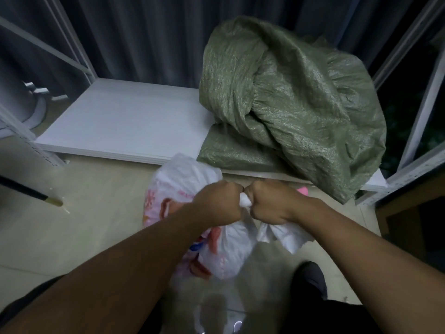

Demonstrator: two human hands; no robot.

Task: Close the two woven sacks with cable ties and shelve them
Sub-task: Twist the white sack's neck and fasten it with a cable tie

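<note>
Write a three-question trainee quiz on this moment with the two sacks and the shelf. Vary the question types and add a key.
1. True or false: the green woven sack lies on the white shelf board.
2. Multiple choice: what do the left hand and the right hand grip?
A) the bunched neck of the white printed woven sack
B) the top of the green sack
C) a metal shelf post
3. Fill in: the white printed sack sits on the ____, in front of the shelf.

Key: 1 true; 2 A; 3 floor.
</note>
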